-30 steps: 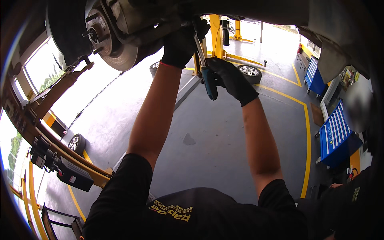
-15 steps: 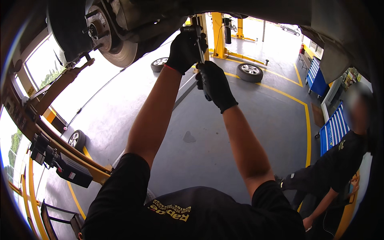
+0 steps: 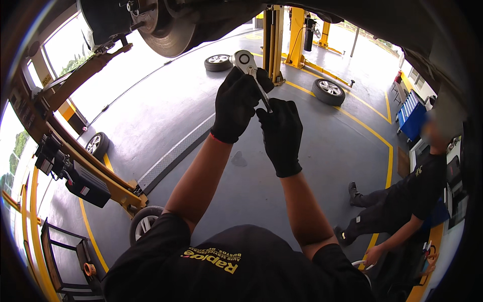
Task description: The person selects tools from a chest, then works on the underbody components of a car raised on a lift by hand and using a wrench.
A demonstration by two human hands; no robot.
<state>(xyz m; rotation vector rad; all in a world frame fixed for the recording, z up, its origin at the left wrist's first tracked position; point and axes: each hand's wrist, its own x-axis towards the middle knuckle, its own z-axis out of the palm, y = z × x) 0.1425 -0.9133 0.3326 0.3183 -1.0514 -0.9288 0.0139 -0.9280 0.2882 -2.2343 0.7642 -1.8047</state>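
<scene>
A ratchet wrench (image 3: 245, 61) is held up in front of me, its round silver head on top and its handle slanting down to the right. My left hand (image 3: 235, 106), in a black glove with a red cuff edge, is closed around it just below the head. The lower handle runs into my gloved right hand (image 3: 283, 132), whose closed fingers hide its end. Above and left of the tool hangs a bare brake disc (image 3: 168, 38) under the raised car. Whether a socket sits on the ratchet's far side is hidden.
Wheels lie on the floor at the back, one (image 3: 218, 63) left and another (image 3: 329, 91) right. A yellow lift post (image 3: 273, 45) rises behind my hands; a lift arm (image 3: 90, 168) crosses the left. At the right, another person (image 3: 407, 201) bends near blue tool cabinets (image 3: 411, 116).
Both hands have come down from beneath the car with the ratchet, and its head now shows its round face. The view has shifted, and the person at the right stands differently.
</scene>
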